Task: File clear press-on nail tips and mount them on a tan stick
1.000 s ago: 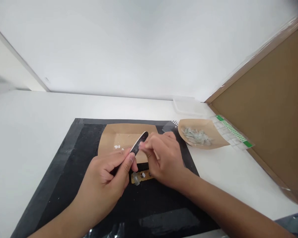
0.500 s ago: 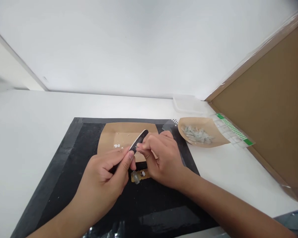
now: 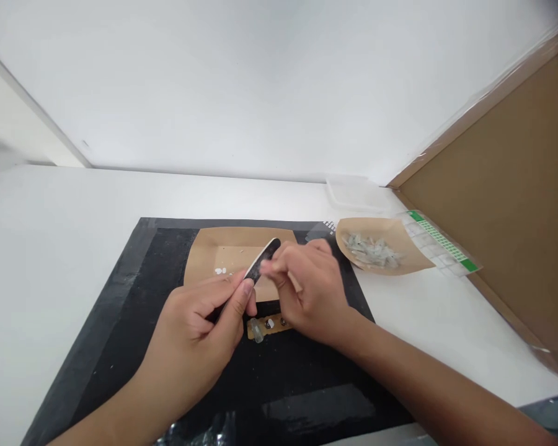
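My left hand (image 3: 199,325) is closed around a black nail file (image 3: 266,255) with a pale edge, which slants up to the right. Close beside the file's upper part, my right hand (image 3: 312,288) has thumb and index finger pinched together. Motion blur at those fingertips hides what they hold. Under the hands lies a small yellowish-brown strip (image 3: 277,328) with dark round spots. A clear, nail-shaped piece (image 3: 257,331) sits on its left end. Behind the file stands a brown paper tray (image 3: 198,254) with a few white bits in it.
A black mat (image 3: 134,322) covers the middle of the white table (image 3: 41,248). On the right, another brown paper tray (image 3: 413,260) holds many clear pieces, beside a clear sheet with a green strip (image 3: 444,241). A cardboard panel (image 3: 506,204) borders the right side.
My right hand has shifted slightly right and up, its fingertips drawn a little away from the file. My left hand keeps its hold on the file, almost unmoved.
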Motion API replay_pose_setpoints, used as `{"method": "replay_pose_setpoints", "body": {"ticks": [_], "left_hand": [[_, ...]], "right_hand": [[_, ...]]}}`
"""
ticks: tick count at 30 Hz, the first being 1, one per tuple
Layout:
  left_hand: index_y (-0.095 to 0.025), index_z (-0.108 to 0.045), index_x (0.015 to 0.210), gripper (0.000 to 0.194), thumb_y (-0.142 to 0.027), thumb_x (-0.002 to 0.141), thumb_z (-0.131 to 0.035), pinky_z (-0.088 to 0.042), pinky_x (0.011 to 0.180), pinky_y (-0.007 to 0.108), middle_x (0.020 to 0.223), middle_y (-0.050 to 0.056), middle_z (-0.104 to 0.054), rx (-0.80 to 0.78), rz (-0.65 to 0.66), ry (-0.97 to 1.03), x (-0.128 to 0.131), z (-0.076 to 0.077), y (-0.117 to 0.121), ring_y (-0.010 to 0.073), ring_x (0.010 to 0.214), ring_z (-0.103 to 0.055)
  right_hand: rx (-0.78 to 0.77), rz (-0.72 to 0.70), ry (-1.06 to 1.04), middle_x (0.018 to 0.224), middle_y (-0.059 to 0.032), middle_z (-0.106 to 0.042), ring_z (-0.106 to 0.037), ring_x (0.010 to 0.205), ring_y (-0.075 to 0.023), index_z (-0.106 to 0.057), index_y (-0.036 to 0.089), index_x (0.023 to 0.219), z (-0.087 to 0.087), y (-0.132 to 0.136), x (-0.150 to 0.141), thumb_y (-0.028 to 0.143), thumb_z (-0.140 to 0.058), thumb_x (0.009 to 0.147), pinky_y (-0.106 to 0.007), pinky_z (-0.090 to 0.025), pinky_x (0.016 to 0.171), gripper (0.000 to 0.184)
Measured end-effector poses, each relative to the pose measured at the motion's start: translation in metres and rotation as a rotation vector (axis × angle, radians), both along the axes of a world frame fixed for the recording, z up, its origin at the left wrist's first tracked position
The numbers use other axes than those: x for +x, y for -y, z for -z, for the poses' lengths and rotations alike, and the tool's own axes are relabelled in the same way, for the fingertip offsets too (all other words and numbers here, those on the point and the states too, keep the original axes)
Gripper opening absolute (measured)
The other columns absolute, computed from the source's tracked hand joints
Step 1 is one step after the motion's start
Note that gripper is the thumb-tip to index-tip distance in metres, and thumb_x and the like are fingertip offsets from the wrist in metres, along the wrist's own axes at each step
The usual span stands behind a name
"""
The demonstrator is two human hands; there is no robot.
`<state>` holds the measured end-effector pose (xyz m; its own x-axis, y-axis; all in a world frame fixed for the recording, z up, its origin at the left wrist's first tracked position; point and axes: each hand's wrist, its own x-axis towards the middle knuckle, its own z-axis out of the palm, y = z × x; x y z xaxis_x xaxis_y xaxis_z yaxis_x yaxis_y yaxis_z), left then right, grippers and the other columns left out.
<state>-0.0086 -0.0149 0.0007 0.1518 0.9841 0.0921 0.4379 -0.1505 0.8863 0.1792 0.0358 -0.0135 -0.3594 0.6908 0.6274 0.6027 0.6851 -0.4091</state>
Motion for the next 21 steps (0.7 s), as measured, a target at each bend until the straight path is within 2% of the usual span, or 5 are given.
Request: {"method": "replay_pose_setpoints", "body": {"ticks": [6, 9, 13, 16, 21], "left_hand": [[-0.02, -0.066, 0.073, 0.042, -0.042, 0.107, -0.052, -0.04, 0.047, 0.019, 0.041, -0.008, -0.049, -0.075, 0.002, 0.084, -0.0019, 0.0015, 0.0007, 0.0082, 0.038, -0.047], [-0.02, -0.066, 0.076, 0.041, -0.043, 0.108, -0.052, -0.04, 0.047, 0.018, 0.042, -0.009, -0.048, -0.091, 0.002, 0.121, -0.0024, 0.0031, 0.0015, 0.0072, 0.037, -0.046], [-0.02, -0.065, 0.075, 0.043, -0.044, 0.108, -0.052, -0.039, 0.046, 0.017, 0.04, -0.009, -0.047, -0.127, -0.013, 0.145, -0.0014, 0.0047, 0.0004, 0.0062, 0.035, -0.043], [-0.02, -0.064, 0.076, 0.042, -0.046, 0.107, -0.053, -0.037, 0.044, 0.017, 0.041, -0.009, -0.046, -0.132, -0.005, 0.152, -0.0019, 0.0044, 0.0001, 0.0067, 0.036, -0.044], [-0.02, -0.064, 0.077, 0.041, -0.045, 0.107, -0.053, -0.036, 0.042, 0.017, 0.042, -0.009, -0.046, -0.107, -0.007, 0.138, -0.003, 0.0047, 0.0015, 0.0065, 0.036, -0.043]], "right_hand": [[-0.002, -0.013, 0.013, 0.07, 0.0019, -0.063, -0.058, 0.066, -0.0139, -0.045, 0.022, 0.075, -0.0018, -0.0003, -0.0003, 0.019, -0.056, 0.105, -0.037, -0.03, 0.07, 0.032], [0.044, 0.059, -0.002, 0.071, 0.0017, -0.064, -0.055, 0.063, -0.013, -0.045, 0.022, 0.075, -0.0033, -0.0011, 0.0006, 0.018, -0.057, 0.105, -0.037, -0.029, 0.068, 0.032], [0.007, 0.004, 0.013, 0.071, 0.0017, -0.065, -0.057, 0.064, -0.0133, -0.044, 0.022, 0.075, -0.0018, -0.0022, 0.0008, 0.017, -0.055, 0.105, -0.037, -0.028, 0.068, 0.032], [0.033, 0.064, -0.022, 0.073, 0.002, -0.066, -0.058, 0.064, -0.0128, -0.045, 0.022, 0.076, 0.0003, -0.0025, -0.0002, 0.017, -0.056, 0.105, -0.037, -0.028, 0.069, 0.031], [0.006, -0.01, -0.009, 0.072, 0.0023, -0.066, -0.061, 0.067, -0.0137, -0.045, 0.022, 0.077, 0.0003, -0.0017, -0.0011, 0.017, -0.055, 0.105, -0.037, -0.03, 0.07, 0.03]]}}
